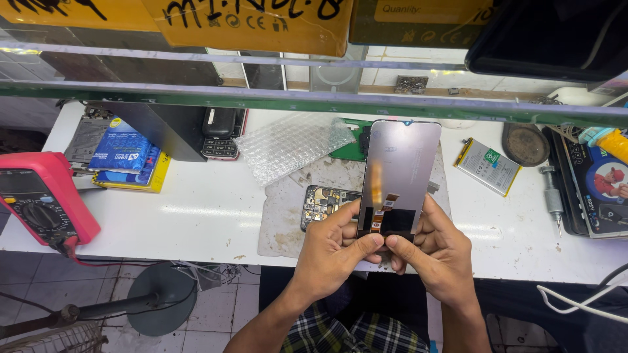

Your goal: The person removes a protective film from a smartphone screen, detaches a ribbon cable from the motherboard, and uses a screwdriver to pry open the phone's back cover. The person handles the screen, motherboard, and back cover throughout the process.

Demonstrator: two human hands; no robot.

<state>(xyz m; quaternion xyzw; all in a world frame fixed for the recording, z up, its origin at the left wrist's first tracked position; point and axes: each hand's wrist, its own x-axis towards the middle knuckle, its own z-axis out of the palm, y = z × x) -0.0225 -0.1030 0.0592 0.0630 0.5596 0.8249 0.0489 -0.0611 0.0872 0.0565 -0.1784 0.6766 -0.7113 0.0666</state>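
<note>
Both hands hold a phone display panel (400,171) upright by its lower end, its back facing me, with an orange flex cable at the bottom. My left hand (332,252) grips the lower left edge, thumb pressed near the bottom. My right hand (437,252) grips the lower right edge, its thumb meeting the left thumb. Just behind the left hand, an opened phone body (322,202) with its circuit board exposed lies on a worn grey mat (282,219).
The white bench (196,209) carries a red multimeter (40,196) at left, blue packets (124,153), a keypad phone (219,134), bubble wrap (291,144), a phone battery (487,165), a round dark disc (525,144) and a screwdriver (553,196). A glass shelf (314,98) runs overhead.
</note>
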